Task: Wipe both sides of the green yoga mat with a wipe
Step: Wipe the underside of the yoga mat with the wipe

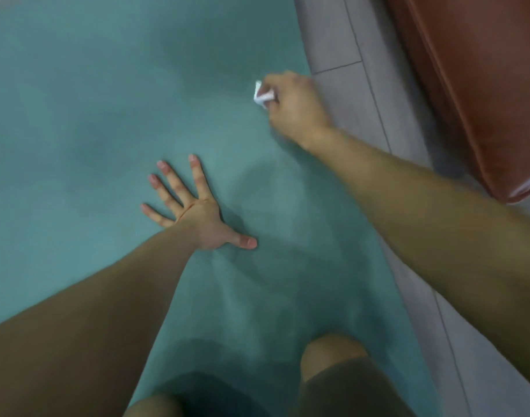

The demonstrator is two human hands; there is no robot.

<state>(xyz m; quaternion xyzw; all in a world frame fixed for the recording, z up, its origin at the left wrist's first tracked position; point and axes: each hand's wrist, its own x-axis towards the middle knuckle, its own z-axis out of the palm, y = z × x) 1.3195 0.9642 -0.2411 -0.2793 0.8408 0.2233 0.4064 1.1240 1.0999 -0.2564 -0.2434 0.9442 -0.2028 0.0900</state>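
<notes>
The person kneels on the green yoga mat (77, 115), which lies flat on the floor (348, 40) with its long axis running away from the knees (333, 353). The left hand (194, 212) is braced on it, palm down and fingers spread. Farther out, the right hand (297, 106) has its grip pinched round a bunched white wipe (262, 94), low at the mat just inside its right edge. Nearly all the open mat lies left of that grip, so I'd judge the next stroke goes leftward.
</notes>
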